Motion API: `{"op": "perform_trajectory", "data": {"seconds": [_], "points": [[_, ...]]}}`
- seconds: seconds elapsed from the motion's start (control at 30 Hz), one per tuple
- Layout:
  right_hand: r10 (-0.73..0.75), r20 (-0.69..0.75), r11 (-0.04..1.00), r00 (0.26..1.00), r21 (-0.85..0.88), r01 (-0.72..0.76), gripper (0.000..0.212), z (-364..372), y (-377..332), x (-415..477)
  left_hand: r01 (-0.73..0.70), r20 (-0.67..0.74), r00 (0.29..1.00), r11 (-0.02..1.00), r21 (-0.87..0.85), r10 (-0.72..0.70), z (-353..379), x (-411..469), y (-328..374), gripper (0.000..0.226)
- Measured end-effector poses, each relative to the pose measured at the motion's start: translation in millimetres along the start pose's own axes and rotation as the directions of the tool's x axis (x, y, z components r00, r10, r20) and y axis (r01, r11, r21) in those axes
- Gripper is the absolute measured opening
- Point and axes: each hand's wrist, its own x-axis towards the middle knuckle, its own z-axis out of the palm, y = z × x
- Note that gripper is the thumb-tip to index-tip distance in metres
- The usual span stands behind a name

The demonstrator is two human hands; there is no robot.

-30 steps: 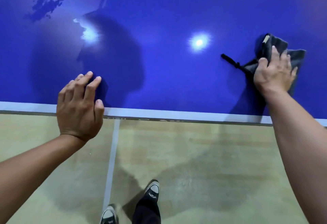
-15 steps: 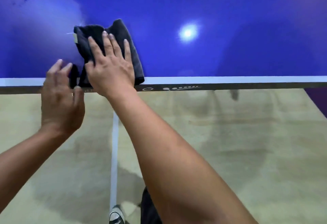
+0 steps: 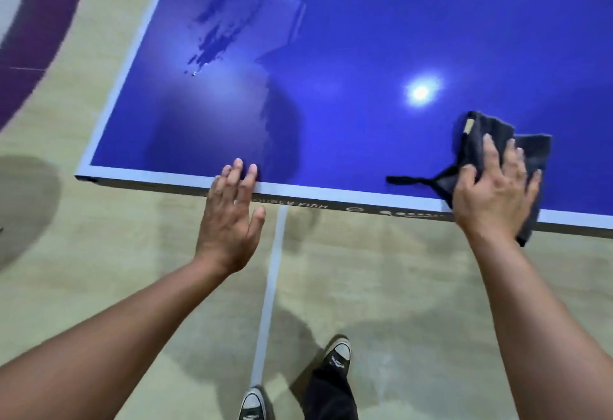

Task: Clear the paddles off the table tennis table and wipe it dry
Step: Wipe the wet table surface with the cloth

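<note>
Room: a tan sports floor (image 3: 398, 287) with a white line, seen from above by someone standing at the near end of the table.
Surface: a blue table tennis table (image 3: 149, 176) with a white edge line; its near left corner lies left of both hands.
Paddles: none in view on the part of the table that shows.
Wet streaks (image 3: 221, 32): a dark, broken patch of water on the left part of the top, beyond and slightly left of the left fingertips. Its long axis runs diagonally, from near-left to far-right.
Left hand (image 3: 230, 217): released, with the fingers (image 3: 237, 170) straight. Their tips rest on the near edge of the table and hold nothing.
Cloth (image 3: 481, 136): dark and bunched, lying flat on the top at the near edge, well to the right of the left hand. A thin tail (image 3: 409, 180) trails left of it and one corner hangs over the rim.
Right hand (image 3: 494, 195): its fingers (image 3: 491, 150) are spread flat and press down on the cloth, not curled round it.
Key relation: the water lies far to the left of the cloth fingers and further from the body. It is nearer the idle left hand than the right hand that has the cloth.
Judgement: the wipe probably needs a long sweep left and away, along the line of the streaks.
</note>
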Motion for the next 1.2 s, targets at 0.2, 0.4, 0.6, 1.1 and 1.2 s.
{"op": "perform_trajectory", "data": {"seconds": [0.2,0.4,0.6,1.1,1.2], "points": [[-0.091,0.03,0.996,0.995,0.004,0.09,0.065,21.9,-83.9,-39.9,0.02,0.047,0.999,0.991,-0.134,-0.014,-26.8,5.4,-12.0,0.058],[-0.407,0.101,0.912,0.908,-0.008,0.41,0.063,66.1,-209.5,-112.5,0.002,-0.035,0.999,0.989,-0.149,-0.008,-44.9,28.4,-44.8,0.047],[-0.497,0.191,0.862,0.847,-0.009,0.507,0.062,94.1,-298.3,-135.3,0.015,-0.018,1.0,0.994,-0.104,-0.017,-62.4,68.2,-110.4,0.047],[-0.288,0.202,0.948,0.936,-0.079,0.308,0.06,131.9,-384.9,46.3,-0.081,-0.049,0.996,0.996,-0.035,0.079,-86.5,280.5,-205.9,0.052],[-0.282,0.19,0.95,0.94,-0.085,0.302,0.06,144.6,-406.3,104.5,-0.064,-0.071,0.995,0.998,-0.019,0.063,-89.6,348.0,-213.6,0.053]]}}
